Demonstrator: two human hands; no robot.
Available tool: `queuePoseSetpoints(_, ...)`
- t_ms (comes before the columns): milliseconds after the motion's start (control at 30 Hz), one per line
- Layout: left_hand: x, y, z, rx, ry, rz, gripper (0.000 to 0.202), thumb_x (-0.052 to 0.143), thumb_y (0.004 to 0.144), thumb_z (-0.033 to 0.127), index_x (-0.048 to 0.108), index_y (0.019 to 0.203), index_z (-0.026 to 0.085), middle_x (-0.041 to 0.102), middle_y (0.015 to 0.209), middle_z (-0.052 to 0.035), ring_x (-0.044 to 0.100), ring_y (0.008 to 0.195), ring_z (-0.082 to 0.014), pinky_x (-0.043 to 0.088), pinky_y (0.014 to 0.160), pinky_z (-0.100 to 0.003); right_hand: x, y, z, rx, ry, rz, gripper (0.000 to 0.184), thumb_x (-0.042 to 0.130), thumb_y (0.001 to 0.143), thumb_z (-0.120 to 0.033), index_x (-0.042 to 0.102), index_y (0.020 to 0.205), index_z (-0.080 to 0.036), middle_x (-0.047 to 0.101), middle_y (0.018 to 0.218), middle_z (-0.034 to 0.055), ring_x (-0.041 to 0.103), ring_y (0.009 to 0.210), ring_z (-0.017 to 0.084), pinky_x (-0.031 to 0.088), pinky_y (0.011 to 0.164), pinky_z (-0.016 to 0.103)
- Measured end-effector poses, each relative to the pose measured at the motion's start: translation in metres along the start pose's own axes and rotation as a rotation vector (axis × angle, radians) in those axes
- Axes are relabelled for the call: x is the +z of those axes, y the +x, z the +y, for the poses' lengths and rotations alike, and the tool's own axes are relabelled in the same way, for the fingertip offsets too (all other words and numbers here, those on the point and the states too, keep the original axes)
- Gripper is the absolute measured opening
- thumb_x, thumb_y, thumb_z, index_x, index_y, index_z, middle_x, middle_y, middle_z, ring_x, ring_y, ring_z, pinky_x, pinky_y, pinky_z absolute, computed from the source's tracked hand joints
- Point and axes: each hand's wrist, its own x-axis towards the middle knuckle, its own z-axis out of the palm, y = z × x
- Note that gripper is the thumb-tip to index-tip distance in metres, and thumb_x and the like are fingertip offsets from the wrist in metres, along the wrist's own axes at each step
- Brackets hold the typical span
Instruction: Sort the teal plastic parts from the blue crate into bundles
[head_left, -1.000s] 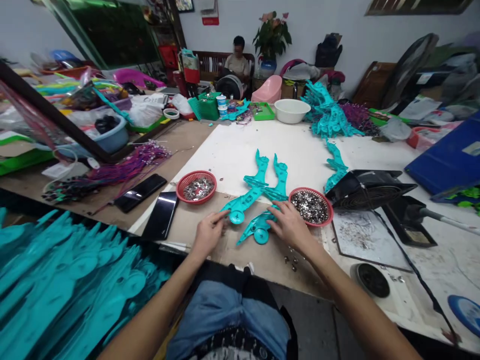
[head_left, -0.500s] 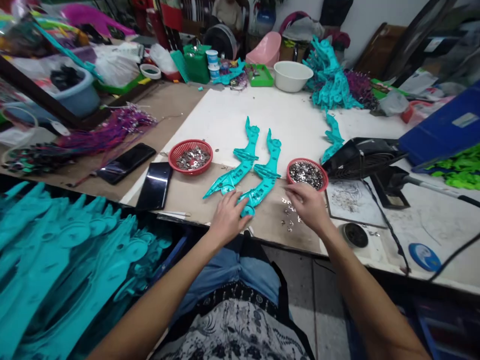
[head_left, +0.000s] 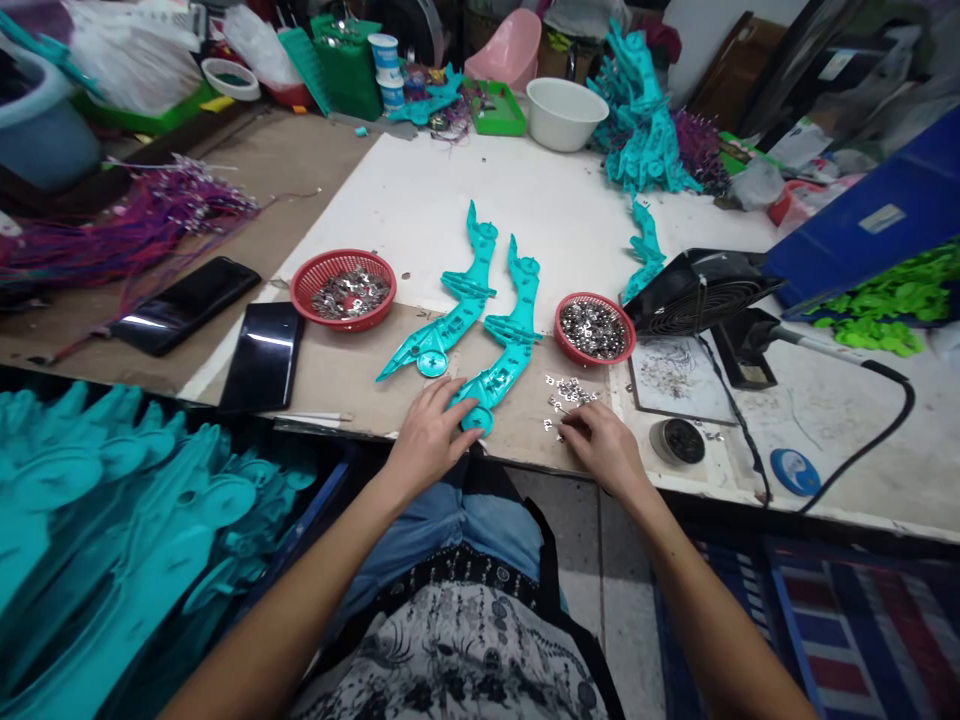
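Two long turquoise plastic parts with arm-like shapes lie side by side on the table. My left hand [head_left: 431,430] holds the round near end of the right-hand part [head_left: 510,365], thumb on one side and fingers on the other. The left-hand part [head_left: 465,290] lies just beyond my fingers. My right hand [head_left: 604,445] is at the near edge of a small pile of flat silver metal pieces [head_left: 574,390]. Its thumb and fingertips are pinched together; what is between them is too small to make out. A red basket [head_left: 596,360] of small metal pieces stands behind the pile.
Another red basket [head_left: 300,300] of metal pieces and a black phone [head_left: 261,355] are at left. On the right are a black fan [head_left: 694,295], an open tin [head_left: 679,440] and a blue lid [head_left: 795,472]. Turquoise parts [head_left: 150,520] fill the lower left.
My right hand has moved from beside the right red basket down toward me, to the loose metal pieces. My left hand stays on the turquoise part. The whole view has shifted.
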Motion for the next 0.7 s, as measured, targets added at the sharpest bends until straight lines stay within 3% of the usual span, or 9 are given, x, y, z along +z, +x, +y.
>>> queuePoseSetpoints(200,-0.002,-0.002,-0.003,0.009,-0.01,-0.024,0.033,0.057,0.086,0.035,0.061,0.114,0.018,0.05,0.135,-0.0134,0.039,0.131,-0.028,0.036,0.108,-0.047,-0.002,0.002,0.001,0.022,0.078,0.018,0.012,0.052,0.082,-0.026,0.06,0.078,-0.02,0.064,0.081,0.0057,0.059,0.079,0.02,0.046,0.071,0.033)
queuePoseSetpoints(400,-0.011,-0.002,0.002,-0.01,-0.027,0.062,0.03,0.056,0.087,0.032,0.06,0.114,0.018,0.049,0.134,-0.0147,0.041,0.129,-0.0285,0.038,0.106,-0.049,-0.004,0.003,-0.003,0.121,0.452,0.159,0.022,0.057,0.08,-0.032,0.069,0.093,-0.018,0.071,0.088,0.0059,0.064,0.08,0.019,0.051,0.076,0.034)
queuePoseSetpoints(567,-0.028,0.001,0.026,-0.086,-0.133,0.207,0.022,0.054,0.088,0.027,0.064,0.105,0.019,0.06,0.118,-0.0117,0.053,0.114,-0.0245,0.044,0.099,-0.043,-0.01,0.001,-0.019,0.208,0.651,0.228,0.019,0.065,0.076,-0.035,0.07,0.083,-0.018,0.072,0.082,0.0041,0.065,0.076,0.018,0.053,0.073,0.033)
queuePoseSetpoints(700,-0.025,0.008,0.053,-0.249,-0.496,0.143,0.021,0.055,0.086,0.027,0.069,0.099,0.018,0.067,0.102,-0.009,0.061,0.099,-0.0212,0.051,0.088,-0.036,-0.01,-0.003,-0.034,0.157,0.705,0.281,0.014,0.067,0.077,-0.032,0.069,0.081,-0.019,0.07,0.081,0.0038,0.064,0.076,0.018,0.052,0.069,0.031)
